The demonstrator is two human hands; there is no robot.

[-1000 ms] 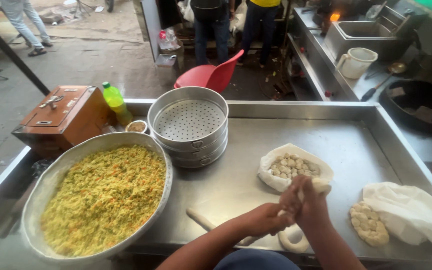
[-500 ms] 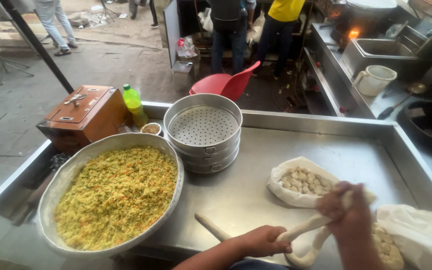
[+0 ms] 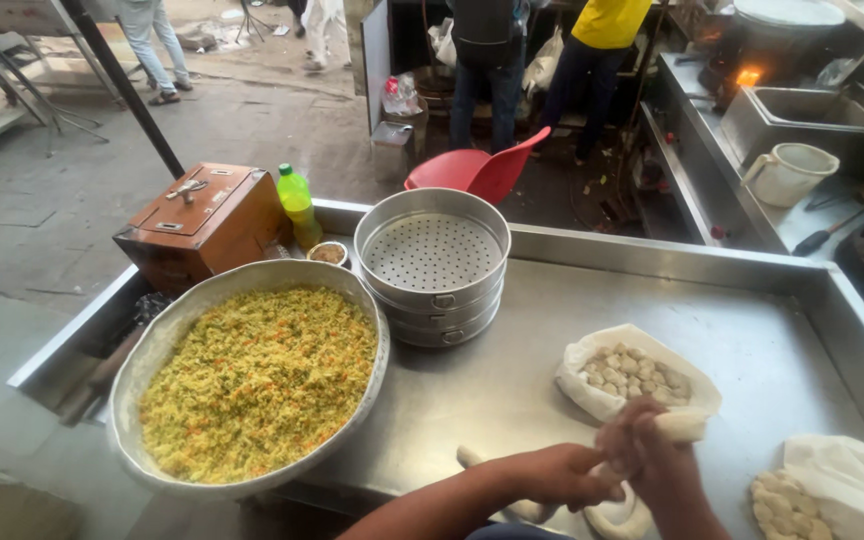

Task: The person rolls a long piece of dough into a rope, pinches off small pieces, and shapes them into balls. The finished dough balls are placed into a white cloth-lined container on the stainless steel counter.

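Both hands met at the lower edge of the steel table (image 3: 512,390), and much was cut off there: the forearms left the frame at the bottom, and the lower loop of the dough rope (image 3: 620,515) ran partly out of view. The left hand (image 3: 562,475) was closed loosely around the rope; the right hand (image 3: 652,455) was curled over its upper part, its fingertips hidden, so how tight the grip was could not be read. The rope's free end (image 3: 680,428) pointed right, its long axis roughly level there, lying just below the cloth of small dough pieces (image 3: 637,375). A rolling pin (image 3: 482,465) lay partly hidden under the left forearm. A large bowl of yellow filling (image 3: 257,380) sat well to the left.
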